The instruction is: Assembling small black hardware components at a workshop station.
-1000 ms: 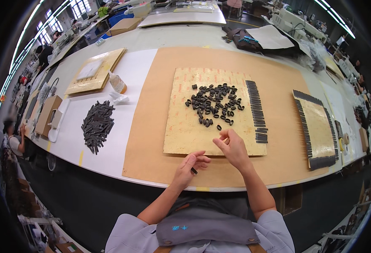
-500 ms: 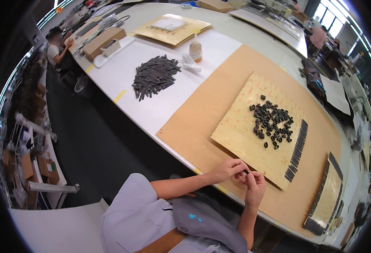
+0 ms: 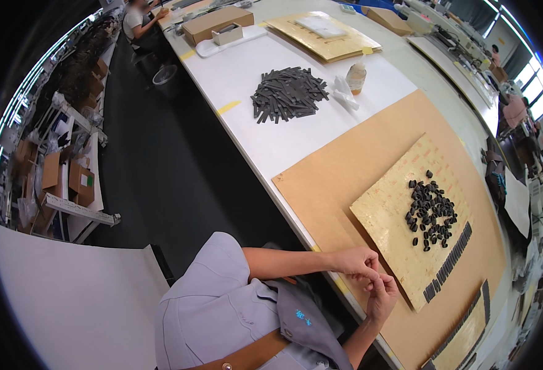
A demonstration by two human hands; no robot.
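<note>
My left hand (image 3: pixel 356 262) and my right hand (image 3: pixel 382 295) meet over the table's near edge, fingertips pinched together. Whatever they hold is small and hidden behind the fingers. Just beyond them lies a yellowish board (image 3: pixel 382 203) with a pile of small black loops (image 3: pixel 432 213) on it. A row of short black strips (image 3: pixel 449 264) lines the board's right edge. Farther off, a heap of flat black strips (image 3: pixel 289 92) rests on white paper (image 3: pixel 247 132).
Brown paper (image 3: pixel 311 176) lies under the board. A second board (image 3: pixel 459 339) edged with black strips sits at the near right. Beyond the heap stand a glue bottle (image 3: pixel 356 78), a crumpled tissue (image 3: pixel 344 95) and a cardboard box (image 3: pixel 217 23). Another person (image 3: pixel 137 24) sits at the far left.
The view has swung left, so the table appears farther right. Both hands stay together; the dark piece seen between their fingertips before is now out of sight.
</note>
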